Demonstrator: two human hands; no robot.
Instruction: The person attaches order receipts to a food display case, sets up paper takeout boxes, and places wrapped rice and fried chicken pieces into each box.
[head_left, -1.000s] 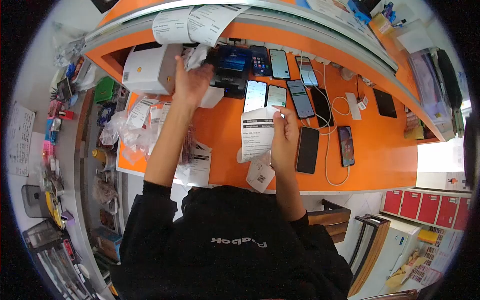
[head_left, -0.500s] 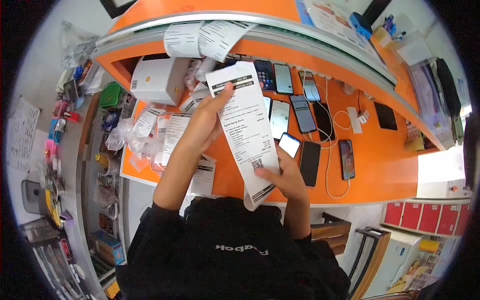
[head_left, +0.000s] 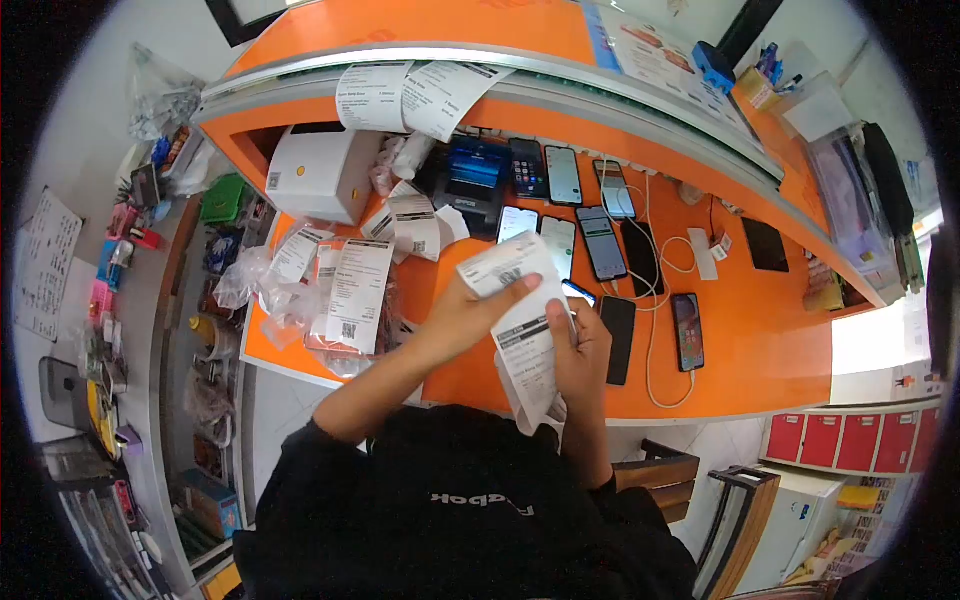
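Note:
Both hands hold a long white printed receipt (head_left: 528, 350) in front of my chest, above the desk's front edge. My left hand (head_left: 490, 308) pinches its upper part, thumb on top. My right hand (head_left: 582, 352) is closed around its right side, with the thumb pressed on the print. The paper is bent over itself, its lower end curling down; whether it is one strip or two I cannot tell. Past the hands lie several phones, among them a lit phone (head_left: 559, 245) and a dark phone (head_left: 618, 340) close to my right hand.
A black receipt printer (head_left: 474, 185) and a white box-shaped machine (head_left: 318, 172) stand at the back of the orange desk (head_left: 470, 385). At left, a bagged package bears a receipt (head_left: 357, 290). More receipts (head_left: 375, 97) hang from the shelf edge. White charging cables (head_left: 655, 350) cross the right side.
The receipt, stretched out flat before, is now folded over. My left hand has moved down and right toward my right hand, uncovering the printer and the receipts behind.

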